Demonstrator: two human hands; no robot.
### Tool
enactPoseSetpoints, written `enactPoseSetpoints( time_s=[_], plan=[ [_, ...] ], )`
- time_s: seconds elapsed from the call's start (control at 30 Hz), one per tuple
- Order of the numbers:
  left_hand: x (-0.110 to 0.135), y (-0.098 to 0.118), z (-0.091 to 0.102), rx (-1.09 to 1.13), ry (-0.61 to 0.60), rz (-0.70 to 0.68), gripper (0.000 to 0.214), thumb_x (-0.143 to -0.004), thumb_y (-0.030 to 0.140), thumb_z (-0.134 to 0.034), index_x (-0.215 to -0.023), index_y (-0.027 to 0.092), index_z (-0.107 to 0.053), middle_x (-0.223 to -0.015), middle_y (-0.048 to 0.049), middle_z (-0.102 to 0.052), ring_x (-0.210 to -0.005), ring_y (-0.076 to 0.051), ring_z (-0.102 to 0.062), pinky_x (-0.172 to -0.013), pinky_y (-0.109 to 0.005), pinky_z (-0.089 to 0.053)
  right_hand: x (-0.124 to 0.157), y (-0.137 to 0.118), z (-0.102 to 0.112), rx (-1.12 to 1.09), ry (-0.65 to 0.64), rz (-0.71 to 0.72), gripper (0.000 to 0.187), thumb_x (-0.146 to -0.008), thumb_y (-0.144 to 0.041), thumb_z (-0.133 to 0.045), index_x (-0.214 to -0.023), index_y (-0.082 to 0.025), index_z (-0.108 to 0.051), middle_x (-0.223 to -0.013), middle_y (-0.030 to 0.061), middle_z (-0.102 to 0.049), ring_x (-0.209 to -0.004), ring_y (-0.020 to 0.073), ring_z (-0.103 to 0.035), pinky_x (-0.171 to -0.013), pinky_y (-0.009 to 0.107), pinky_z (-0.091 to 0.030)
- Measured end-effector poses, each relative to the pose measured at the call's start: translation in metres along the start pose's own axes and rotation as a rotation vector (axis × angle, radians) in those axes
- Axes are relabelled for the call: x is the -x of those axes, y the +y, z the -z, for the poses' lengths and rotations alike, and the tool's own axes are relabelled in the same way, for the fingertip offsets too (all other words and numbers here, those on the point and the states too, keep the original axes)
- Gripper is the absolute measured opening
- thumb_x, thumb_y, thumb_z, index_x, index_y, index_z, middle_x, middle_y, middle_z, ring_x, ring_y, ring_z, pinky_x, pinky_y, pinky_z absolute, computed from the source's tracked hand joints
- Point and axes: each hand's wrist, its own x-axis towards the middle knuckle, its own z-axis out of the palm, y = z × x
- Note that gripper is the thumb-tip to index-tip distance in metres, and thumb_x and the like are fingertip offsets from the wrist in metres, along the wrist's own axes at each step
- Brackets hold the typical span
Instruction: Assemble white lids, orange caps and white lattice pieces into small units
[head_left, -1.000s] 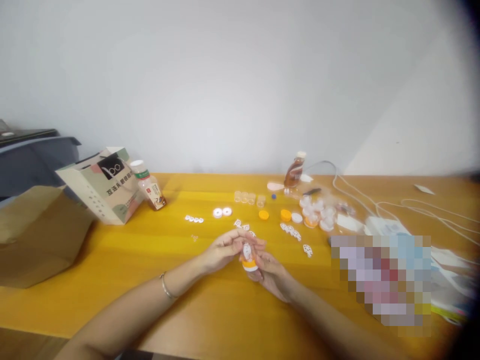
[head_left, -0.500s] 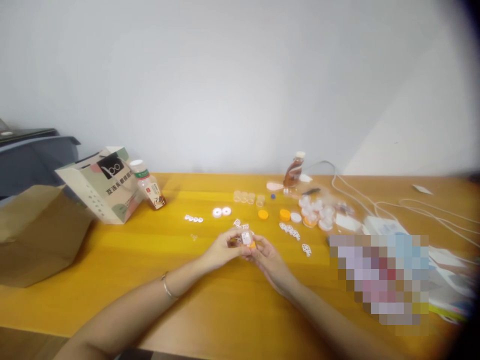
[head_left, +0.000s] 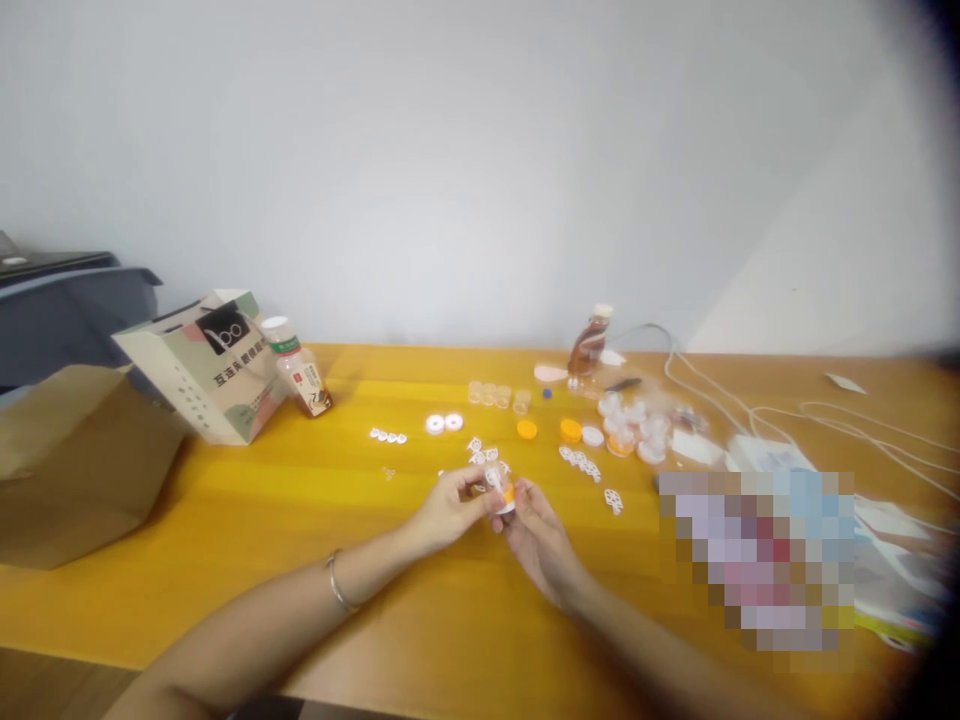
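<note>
Between my two hands is a small round container (head_left: 508,497) with a clear top, an orange band and a white base. My left hand (head_left: 451,505) is closed on its left side, thumb along the front. On the other side, the fingers of my right hand (head_left: 538,530) pinch it near the orange and white part. Just behind my hands lie several white openwork pieces (head_left: 475,446), partly covered by the container and fingers. A row of small white parts (head_left: 388,436) and a pair of white discs (head_left: 444,424) rest farther left.
Clear cups (head_left: 495,396), orange caps (head_left: 526,430), more openwork pieces (head_left: 580,462) and a pile of clear-topped containers (head_left: 634,425) lie beyond. A paper bag (head_left: 232,400) and drink bottle (head_left: 306,380) stand left; a brown bottle (head_left: 589,350) and white cables (head_left: 712,375) are right.
The container has turned and tilted in my hands, so its white base now shows below the orange band. My right hand has shifted slightly right and down.
</note>
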Motion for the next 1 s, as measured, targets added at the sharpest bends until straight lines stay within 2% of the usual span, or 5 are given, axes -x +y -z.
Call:
enactPoseSetpoints(
  time_s=[0.2,0.4,0.67,0.83,1.0],
  plan=[
    [-0.001,-0.004,0.005,-0.055,-0.013,-0.008,0.036,-0.073,0.039,-0.058,-0.097,0.011,-0.056,-0.079,-0.0046,-0.057,-0.063,-0.010,-0.052,-0.061,-0.023,-0.043,-0.006,-0.005,0.007,-0.020,-0.090,-0.054,0.020,-0.074,-0.036,-0.059,-0.085,-0.025,-0.047,-0.079,-0.0016,-0.060,-0.070,0.0118,-0.054,-0.066,0.027,-0.040],
    [-0.001,-0.004,0.011,-0.387,0.081,-0.215,0.053,-0.078,0.028,-0.054,-0.126,0.022,-0.034,-0.118,-0.0091,-0.048,-0.100,-0.018,-0.049,-0.088,-0.032,-0.039,-0.012,-0.011,0.014,0.104,-0.079,-0.043,0.029,-0.069,-0.032,-0.065,-0.092,-0.027,-0.047,-0.088,0.0001,-0.063,-0.082,0.0151,-0.058,-0.079,0.031,-0.041],
    [0.009,-0.009,0.007,-0.959,-0.009,-0.286,0.061,-0.082,0.027,-0.046,-0.134,0.024,-0.016,-0.124,-0.0099,-0.043,-0.113,-0.023,-0.040,-0.097,-0.040,-0.031,-0.016,-0.022,0.019,0.739,-0.188,0.104,0.037,-0.071,-0.032,-0.060,-0.105,-0.024,-0.047,-0.097,0.0025,-0.061,-0.094,0.0189,-0.054,-0.086,0.036,-0.040],
    [0.023,-0.012,-0.003,-1.016,-0.022,-0.197,0.080,-0.078,0.033,-0.051,-0.136,0.021,0.003,-0.141,-0.0103,-0.010,-0.128,-0.025,-0.014,-0.104,-0.043,-0.021,-0.026,-0.041,0.036,0.988,0.056,0.295,0.021,-0.076,-0.038,-0.052,-0.089,-0.022,-0.048,-0.081,0.0017,-0.058,-0.076,0.0172,-0.056,-0.074,0.033,-0.044],
    [0.045,-0.009,-0.004,-0.998,-0.289,-0.199,0.076,-0.078,0.038,-0.050,-0.136,0.020,-0.003,-0.141,-0.0103,-0.011,-0.129,-0.025,-0.014,-0.105,-0.040,-0.021,-0.040,-0.084,0.076,1.329,0.358,0.357,0.025,-0.070,-0.044,-0.053,-0.075,-0.019,-0.049,-0.076,0.0039,-0.058,-0.070,0.0186,-0.056,-0.064,0.031,-0.043]
  ],
)
